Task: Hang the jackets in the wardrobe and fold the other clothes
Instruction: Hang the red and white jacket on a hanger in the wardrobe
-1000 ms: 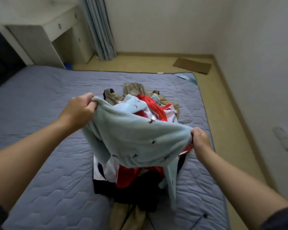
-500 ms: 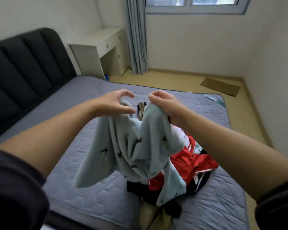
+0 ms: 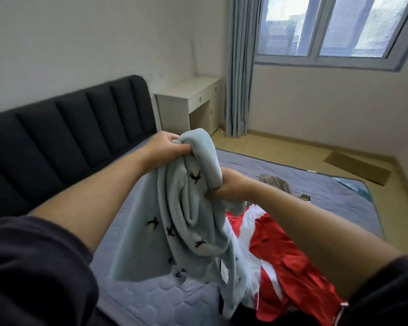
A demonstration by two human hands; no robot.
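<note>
Above the bed's (image 3: 151, 300) near edge, the pale blue fleece garment (image 3: 186, 231) hangs bunched over the clothes pile (image 3: 283, 260); left grip (image 3: 165, 149) and right grip (image 3: 226, 188), wide apart a second ago, now clamp it close together; folding likely waits until it lies flat.

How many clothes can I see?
4: blue fleece in the left hand and right hand, red-and-white top on the bed below, grey piece beyond the right forearm, black piece at the bottom edge. More may be hidden.
</note>
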